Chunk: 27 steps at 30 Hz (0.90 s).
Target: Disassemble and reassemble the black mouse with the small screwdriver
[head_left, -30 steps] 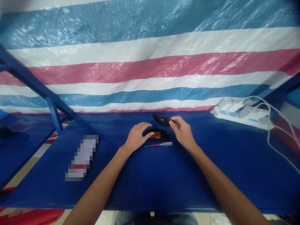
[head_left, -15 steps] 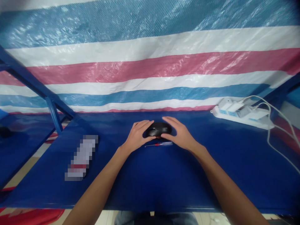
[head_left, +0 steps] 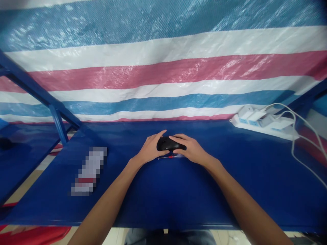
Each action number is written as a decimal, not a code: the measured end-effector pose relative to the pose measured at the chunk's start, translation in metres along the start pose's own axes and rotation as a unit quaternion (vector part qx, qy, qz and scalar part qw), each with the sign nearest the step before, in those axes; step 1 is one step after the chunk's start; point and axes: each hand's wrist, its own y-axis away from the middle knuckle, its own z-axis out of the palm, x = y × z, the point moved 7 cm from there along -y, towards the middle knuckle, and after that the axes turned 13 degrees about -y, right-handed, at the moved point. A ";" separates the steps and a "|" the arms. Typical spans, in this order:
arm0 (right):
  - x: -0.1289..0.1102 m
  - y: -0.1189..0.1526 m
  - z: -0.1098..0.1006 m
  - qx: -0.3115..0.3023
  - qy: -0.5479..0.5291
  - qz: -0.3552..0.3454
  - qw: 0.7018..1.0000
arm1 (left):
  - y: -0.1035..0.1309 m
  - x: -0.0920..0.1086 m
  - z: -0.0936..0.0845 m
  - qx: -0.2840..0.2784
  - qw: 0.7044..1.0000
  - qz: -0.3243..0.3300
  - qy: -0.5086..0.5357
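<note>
A glossy black computer mouse is between my two hands, over the blue table. My left hand is around its left end, thumb along the near side and one finger pointing away past the far side. Around the right end curls my right hand, fingers over the far edge and thumb at the near edge. Just in front of the mouse lies a small screwdriver with a red collar; my right hand partly covers its clear handle. The underside of the mouse is hidden.
On the blue table, a blurred-out pale oblong object lies to the left. A white power strip with plugged-in chargers and cables sits at the back right. Striped plastic sheeting hangs behind, and a blue metal frame rises at left.
My right hand has moved left and closed on the mouse's right end, covering part of the screwdriver handle. The mouse has turned and shifted slightly left.
</note>
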 end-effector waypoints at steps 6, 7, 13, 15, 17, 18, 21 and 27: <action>0.004 0.000 0.006 -0.007 -0.003 -0.003 1.000 | -0.001 0.002 0.002 0.000 1.000 0.004 0.003; 0.003 0.000 0.006 -0.008 -0.005 -0.003 1.000 | -0.001 0.002 0.002 -0.006 1.000 0.000 0.002; 0.006 0.000 0.004 -0.005 -0.015 0.000 1.000 | 0.000 0.003 0.001 -0.047 0.998 -0.033 -0.005; 0.008 -0.001 0.004 -0.007 -0.017 0.004 1.000 | 0.000 0.004 0.001 -0.049 0.998 -0.033 -0.003; 0.010 -0.001 0.005 -0.011 -0.017 0.010 1.000 | 0.000 0.004 0.001 -0.048 0.998 -0.030 -0.002; 0.010 -0.001 0.006 -0.012 -0.016 0.012 1.000 | 0.000 0.004 0.001 -0.046 0.999 -0.029 -0.004; 0.011 -0.001 0.007 -0.016 -0.014 0.017 1.000 | -0.001 0.004 0.002 -0.045 0.999 -0.026 -0.005; 0.010 -0.001 0.007 -0.016 -0.014 0.020 1.000 | 0.000 0.002 0.004 -0.047 0.999 -0.022 -0.005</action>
